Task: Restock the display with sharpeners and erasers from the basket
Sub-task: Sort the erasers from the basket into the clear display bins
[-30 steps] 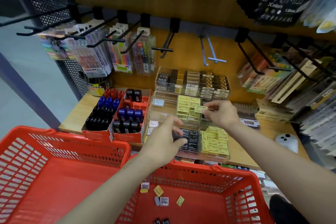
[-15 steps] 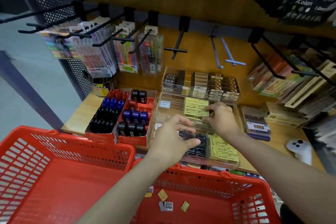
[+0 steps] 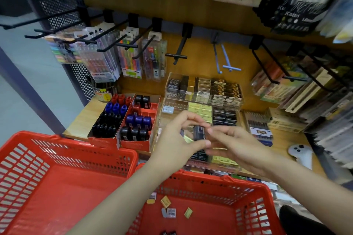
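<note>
Your left hand pinches the upright black eraser; your right hand, fingers loosely extended, reaches it from its right.

A wooden back panel is seen behind the shelving, with black peg hooks fixed along it. Packs of coloured pens are hung from the hooks on the left, and one pale blue hook is mounted near the middle. A black perforated metal panel is set at the left end, beside a dark slanted post. A pale grey floor is visible beyond it. The wooden shelf top is lit evenly from above. Packaged stationery is stacked along the right side, and a white controller is laid on the shelf there.
</note>
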